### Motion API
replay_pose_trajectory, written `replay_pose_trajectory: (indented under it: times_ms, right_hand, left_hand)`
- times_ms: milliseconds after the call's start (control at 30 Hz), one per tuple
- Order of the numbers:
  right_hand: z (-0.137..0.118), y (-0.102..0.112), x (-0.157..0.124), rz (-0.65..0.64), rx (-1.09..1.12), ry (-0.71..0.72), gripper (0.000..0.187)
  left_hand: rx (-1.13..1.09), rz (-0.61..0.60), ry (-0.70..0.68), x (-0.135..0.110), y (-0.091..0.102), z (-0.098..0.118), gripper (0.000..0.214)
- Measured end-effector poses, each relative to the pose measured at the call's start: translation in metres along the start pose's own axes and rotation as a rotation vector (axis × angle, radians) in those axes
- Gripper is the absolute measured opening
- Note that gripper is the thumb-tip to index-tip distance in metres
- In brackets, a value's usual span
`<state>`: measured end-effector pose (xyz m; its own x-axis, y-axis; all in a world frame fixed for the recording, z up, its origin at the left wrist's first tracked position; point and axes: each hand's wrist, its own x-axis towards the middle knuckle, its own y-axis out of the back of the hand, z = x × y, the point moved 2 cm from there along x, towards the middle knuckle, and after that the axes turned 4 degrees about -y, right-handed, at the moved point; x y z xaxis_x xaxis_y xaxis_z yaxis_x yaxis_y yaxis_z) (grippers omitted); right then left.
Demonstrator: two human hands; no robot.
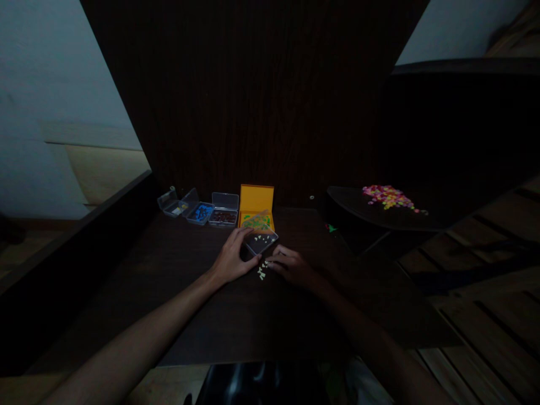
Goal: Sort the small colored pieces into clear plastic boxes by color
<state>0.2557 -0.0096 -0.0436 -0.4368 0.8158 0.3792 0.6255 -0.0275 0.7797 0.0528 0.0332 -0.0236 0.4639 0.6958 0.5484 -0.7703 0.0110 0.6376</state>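
Observation:
My left hand [233, 260] grips a clear plastic box [270, 243] by its near left side, thumb at the front corner and fingers over the back. A few small pale pieces [259, 238] lie inside it. Just in front of the box, a little heap of pale pieces [262, 273] rests on the dark tabletop. My right hand [291, 263] is at the right of this heap, its fingers curled together with the tips touching the pieces. Whatever sits between those fingertips is too small and dark to make out.
Behind stands an open yellow box [256, 198] with green pieces. To its left are clear boxes with brown pieces [223, 218], blue pieces [203, 212] and pale and yellow pieces [181, 208]. Colourful bits [388, 197] are piled on a curved side shelf [346, 197].

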Motion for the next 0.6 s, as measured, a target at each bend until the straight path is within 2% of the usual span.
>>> replay_pose_trajectory:
  times_ms: [133,600]
  right_hand:
    - [0.001,-0.004,0.004,0.05,0.013,0.003,0.019]
    - [0.01,-0.009,0.016,0.068,0.009,-0.068,0.011]
  left_hand:
    - [0.012,0.015,0.002,0.001,-0.002,-0.002,0.059]
    - [0.026,0.077,0.056,0.006,0.0,-0.009,0.057]
